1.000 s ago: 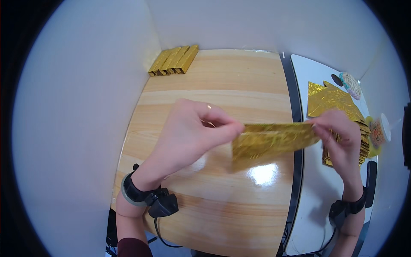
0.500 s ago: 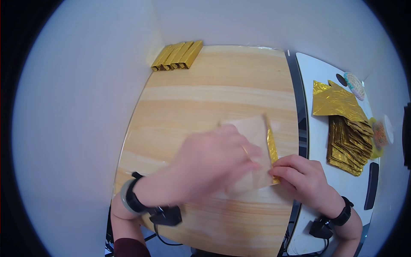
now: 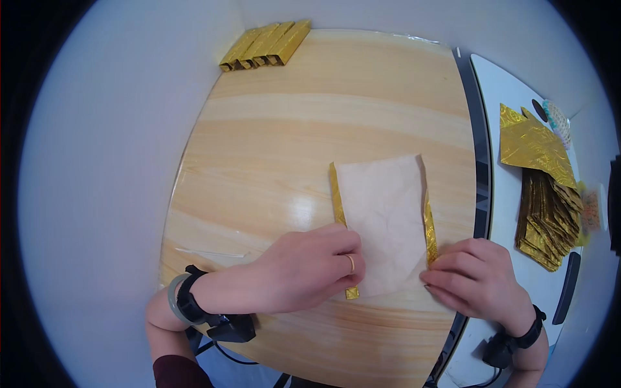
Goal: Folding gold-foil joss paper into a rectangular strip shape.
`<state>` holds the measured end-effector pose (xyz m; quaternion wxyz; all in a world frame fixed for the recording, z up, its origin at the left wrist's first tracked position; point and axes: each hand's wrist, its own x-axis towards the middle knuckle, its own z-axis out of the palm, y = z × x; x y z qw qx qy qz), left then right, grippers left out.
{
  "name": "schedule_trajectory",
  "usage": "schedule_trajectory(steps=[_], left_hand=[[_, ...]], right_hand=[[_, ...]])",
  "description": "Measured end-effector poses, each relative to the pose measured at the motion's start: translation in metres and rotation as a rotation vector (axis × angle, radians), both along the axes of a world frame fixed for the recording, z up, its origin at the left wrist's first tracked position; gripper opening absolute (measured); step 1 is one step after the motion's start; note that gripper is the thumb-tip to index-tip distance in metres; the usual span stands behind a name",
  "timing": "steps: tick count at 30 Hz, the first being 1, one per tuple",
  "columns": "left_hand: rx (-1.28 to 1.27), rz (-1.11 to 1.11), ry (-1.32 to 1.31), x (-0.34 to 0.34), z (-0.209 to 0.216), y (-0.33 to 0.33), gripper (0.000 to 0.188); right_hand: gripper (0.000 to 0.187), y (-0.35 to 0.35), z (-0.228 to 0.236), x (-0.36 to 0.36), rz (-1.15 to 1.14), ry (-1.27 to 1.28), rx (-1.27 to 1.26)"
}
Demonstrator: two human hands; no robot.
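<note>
A sheet of gold foil paper lies on the wooden tabletop with its pale back facing up. Its left and right edges are folded inward as narrow gold strips. My left hand is closed on the left folded strip near its lower end, the fingers pinched together. At the lower right corner, my right hand pinches the right folded strip between thumb and fingers. A ring is on my left hand, and both wrists carry black straps with small dark devices.
Several folded gold paper tubes sit side by side at the far left corner of the tabletop. On the white surface to the right lies a stack of gold foil sheets, near a plastic jar and a dark bar. A wall rises on the left.
My left hand has moved left and down from over the sheet's middle to its left edge. The left gold strip now shows. The whole view has shifted slightly.
</note>
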<state>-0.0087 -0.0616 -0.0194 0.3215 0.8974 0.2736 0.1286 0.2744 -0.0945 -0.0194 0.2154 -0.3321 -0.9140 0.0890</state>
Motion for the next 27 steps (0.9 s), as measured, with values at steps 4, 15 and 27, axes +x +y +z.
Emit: schedule_trajectory(steps=[4,15,27], left_hand=[[0.063,0.013,-0.016,0.002,-0.007,-0.002,0.010],[0.729,-0.080,0.006,0.000,-0.012,-0.023,0.019],[0.739,0.054,-0.016,0.007,-0.019,-0.029,0.015]], right_hand=[[0.023,-0.003,-0.005,0.004,0.060,-0.007,0.013],[0.026,-0.006,-0.008,-0.007,-0.004,-0.036,0.141],[0.034,0.001,-0.008,-0.008,-0.047,0.057,-0.135]])
